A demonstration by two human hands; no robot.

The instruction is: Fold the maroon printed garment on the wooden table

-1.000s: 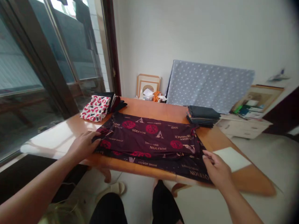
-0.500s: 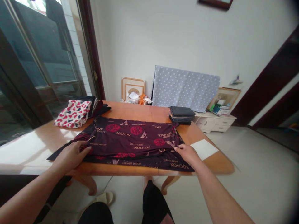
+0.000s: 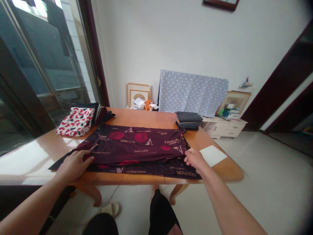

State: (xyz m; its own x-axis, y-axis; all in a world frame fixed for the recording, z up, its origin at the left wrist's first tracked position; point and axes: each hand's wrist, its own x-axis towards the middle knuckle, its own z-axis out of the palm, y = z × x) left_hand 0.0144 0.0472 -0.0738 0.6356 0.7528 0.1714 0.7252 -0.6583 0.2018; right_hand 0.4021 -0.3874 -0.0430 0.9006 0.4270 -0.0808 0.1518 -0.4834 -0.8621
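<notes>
Maroon letter-print garment (image 3: 139, 145) lies rumpled around lower centre of frame, on the wooden table (image 3: 141, 116). Right hand (image 3: 195, 159) pinches its right edge; left hand (image 3: 75, 163) rests on the left side, can't tell if it's gripping. Uneven pulling could easily skew it or bunch in creases.

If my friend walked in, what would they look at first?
The maroon cloth with red circles and pale lettering would probably catch the eye first: it lies across the wooden table, with the left hand at one end and the right hand pinching the other. On the table's left, a white cloth with red and dark shapes stands out. Behind the table, a blue-grey cloth with white dots spreads before the wall.
</notes>
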